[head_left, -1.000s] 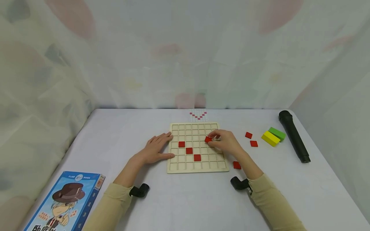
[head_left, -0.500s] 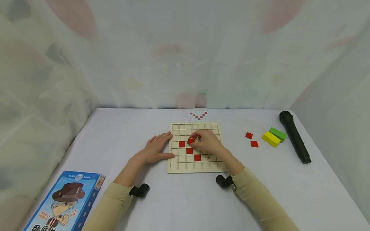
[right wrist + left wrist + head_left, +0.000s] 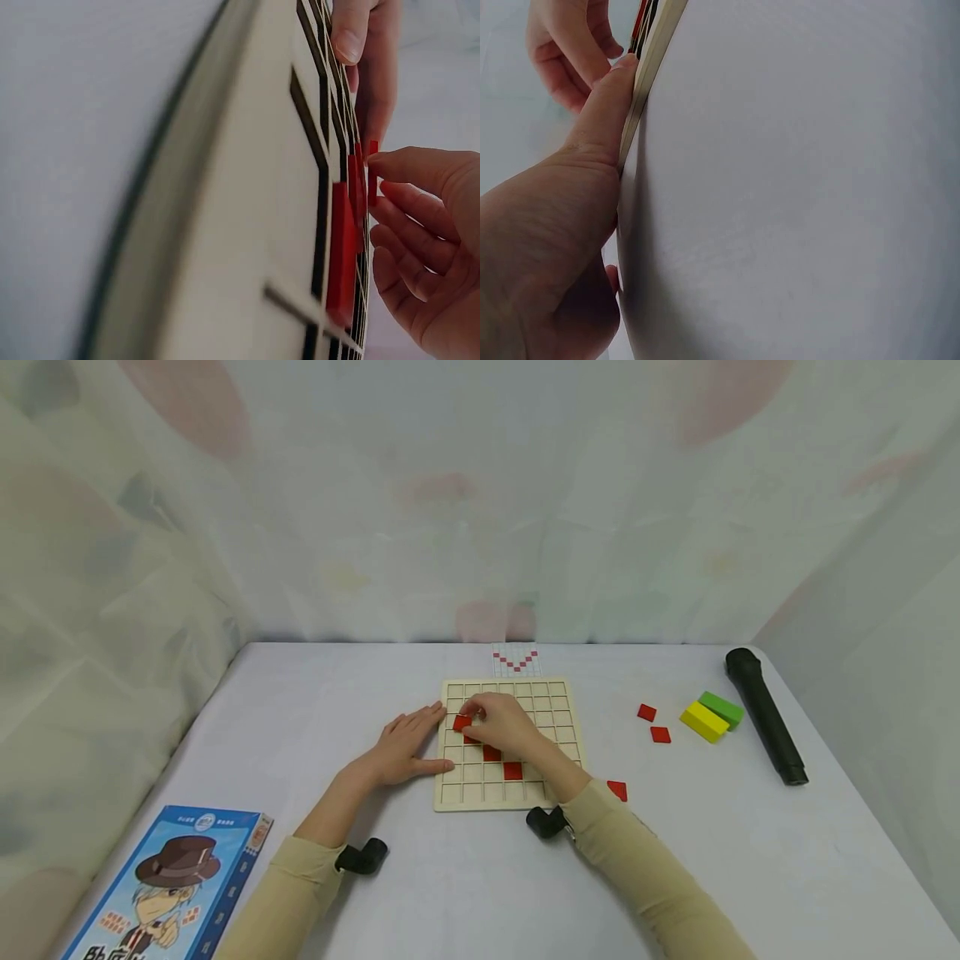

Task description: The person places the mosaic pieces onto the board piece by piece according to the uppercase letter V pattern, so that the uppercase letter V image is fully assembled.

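Observation:
A pale wooden board [image 3: 555, 718] with a square grid lies mid-table. My left hand [image 3: 405, 747] rests at its left edge, fingers spread and thumb on the rim; the left wrist view shows that thumb [image 3: 607, 105] against the board's side. Above the upper left cells, my right hand [image 3: 501, 722] pinches a small red square tile [image 3: 461, 723] between thumb and fingertips. In the right wrist view, the pinched tile [image 3: 373, 176] stands just off the grid. Several red tiles sit in cells on a diagonal, the lowest red tile [image 3: 513, 771] fully visible, another partly covered by the held one.
Behind the board lies a card [image 3: 516, 658] printed with a red V of squares. Loose red tiles [image 3: 647, 712] lie to the right, near a yellow block [image 3: 703, 722], a green block [image 3: 722, 708] and a black microphone-shaped object [image 3: 765, 714]. A blue illustrated box [image 3: 172, 877] is front left.
My right hand has travelled left across the board with the red tile in its pinch, from the right-hand cells to the upper left. My left hand has stayed in place.

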The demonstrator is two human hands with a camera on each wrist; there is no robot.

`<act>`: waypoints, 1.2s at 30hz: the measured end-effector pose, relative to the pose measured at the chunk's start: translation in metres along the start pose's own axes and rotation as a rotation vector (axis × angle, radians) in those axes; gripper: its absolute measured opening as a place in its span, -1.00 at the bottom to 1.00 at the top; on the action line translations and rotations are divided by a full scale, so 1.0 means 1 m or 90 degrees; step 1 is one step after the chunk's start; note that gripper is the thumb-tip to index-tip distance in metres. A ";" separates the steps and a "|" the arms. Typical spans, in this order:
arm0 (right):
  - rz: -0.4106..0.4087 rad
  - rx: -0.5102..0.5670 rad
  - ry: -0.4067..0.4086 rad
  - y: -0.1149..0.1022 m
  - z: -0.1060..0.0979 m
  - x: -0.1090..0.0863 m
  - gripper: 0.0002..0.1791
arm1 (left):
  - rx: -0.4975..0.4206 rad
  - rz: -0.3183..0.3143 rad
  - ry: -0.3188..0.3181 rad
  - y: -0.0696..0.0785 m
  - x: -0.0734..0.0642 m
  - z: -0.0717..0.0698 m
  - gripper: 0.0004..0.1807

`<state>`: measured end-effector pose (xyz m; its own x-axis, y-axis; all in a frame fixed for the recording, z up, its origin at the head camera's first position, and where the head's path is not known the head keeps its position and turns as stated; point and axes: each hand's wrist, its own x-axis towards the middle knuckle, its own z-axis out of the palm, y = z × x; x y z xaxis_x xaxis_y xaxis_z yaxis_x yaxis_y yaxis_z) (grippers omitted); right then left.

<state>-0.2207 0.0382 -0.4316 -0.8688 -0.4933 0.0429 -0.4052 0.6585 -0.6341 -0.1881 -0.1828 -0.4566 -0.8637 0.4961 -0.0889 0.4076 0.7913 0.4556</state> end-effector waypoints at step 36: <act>0.067 0.090 0.084 0.050 -0.041 -0.047 -0.78 | 0.005 -0.003 0.000 -0.003 -0.003 0.001 0.07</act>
<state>-0.2115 0.1182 -0.4338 -0.9378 -0.3410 0.0654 -0.2741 0.6112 -0.7425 -0.1866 -0.1860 -0.4586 -0.8656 0.4922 -0.0917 0.4055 0.7966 0.4484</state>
